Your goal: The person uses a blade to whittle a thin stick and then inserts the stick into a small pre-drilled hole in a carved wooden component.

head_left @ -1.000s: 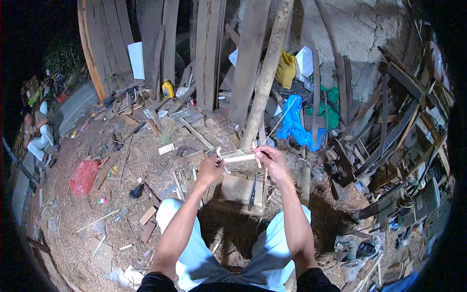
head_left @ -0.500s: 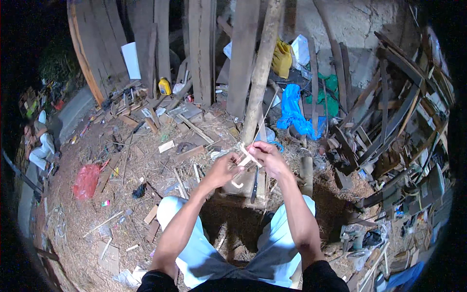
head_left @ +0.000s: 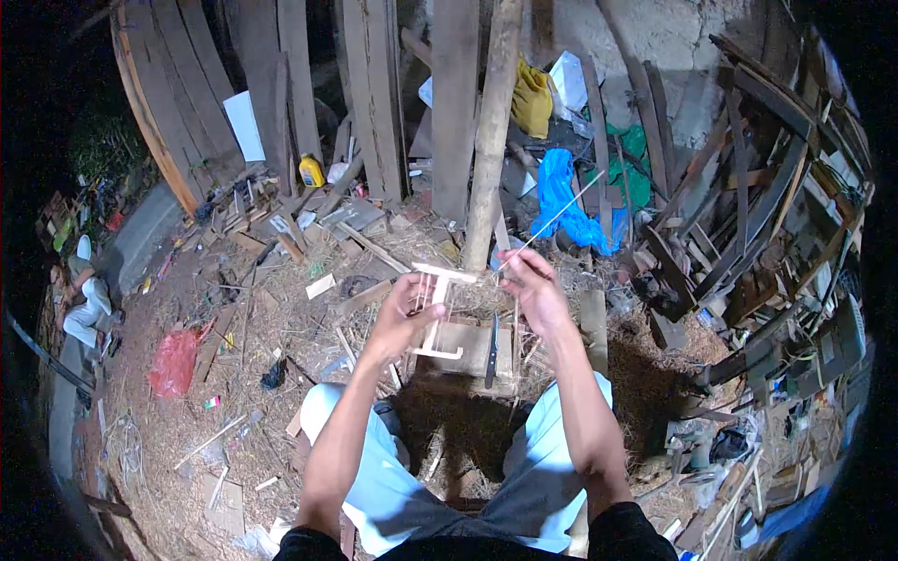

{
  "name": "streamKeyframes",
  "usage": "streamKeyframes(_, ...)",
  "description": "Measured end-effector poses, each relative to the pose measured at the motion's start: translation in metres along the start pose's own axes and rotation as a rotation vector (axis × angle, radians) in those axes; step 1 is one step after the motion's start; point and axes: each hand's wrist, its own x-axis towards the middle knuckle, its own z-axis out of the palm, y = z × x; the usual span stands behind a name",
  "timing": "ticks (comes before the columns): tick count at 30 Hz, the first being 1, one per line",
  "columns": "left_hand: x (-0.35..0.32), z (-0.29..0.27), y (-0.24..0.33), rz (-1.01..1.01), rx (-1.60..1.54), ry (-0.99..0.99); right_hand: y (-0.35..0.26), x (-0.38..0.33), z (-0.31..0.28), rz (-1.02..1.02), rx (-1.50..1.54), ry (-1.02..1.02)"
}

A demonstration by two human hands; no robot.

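Note:
My left hand (head_left: 400, 323) is closed around a small pale wooden frame (head_left: 440, 292), roughly I-shaped, with a bar across its top and a curved piece at its foot. In my right hand (head_left: 541, 297), just to the right of it, the fingertips pinch a long thin stick (head_left: 572, 203) that slants up and away to the right. A knife with a dark handle (head_left: 490, 366) lies below my hands on a low wooden block (head_left: 468, 344), between my knees. The frame and stick are apart, with a small gap between the two hands.
A round wooden pole (head_left: 488, 150) rises just beyond my hands, with tall planks (head_left: 369, 103) behind. Blue plastic (head_left: 561, 201) and a yellow bottle (head_left: 311, 171) lie farther off. A red bag (head_left: 175, 360) is at left; stacked scrap wood (head_left: 748, 234) at right. Another person (head_left: 91, 304) sits far left.
My hands have moved apart. The wooden frame has turned upright and shifted left in my left hand; the stick in my right hand has tilted over to the right.

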Motion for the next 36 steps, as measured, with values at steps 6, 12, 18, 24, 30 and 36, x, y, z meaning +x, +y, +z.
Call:
streamKeyframes(6,0.000,0.005,0.007,0.041,0.054,0.084,0.007,-0.004,0.017,-0.042,-0.078,-0.090)
streamKeyframes(12,-0.014,0.017,0.021,0.064,0.011,0.059,-0.008,-0.021,0.038,-0.114,-0.114,-0.061)
streamKeyframes(18,-0.020,0.019,0.031,0.226,0.335,0.059,-0.012,-0.031,0.051,-0.253,-0.233,-0.084)
streamKeyframes(24,-0.023,0.021,0.041,0.247,0.389,0.130,-0.013,-0.031,0.066,-0.253,-0.165,-0.100)
streamKeyframes(30,-0.022,0.022,0.040,0.136,-0.025,0.178,-0.015,-0.034,0.069,-0.278,-0.226,-0.069)
streamKeyframes(36,-0.022,0.013,0.039,0.144,-0.136,0.121,-0.014,-0.030,0.068,-0.333,-0.113,-0.030)
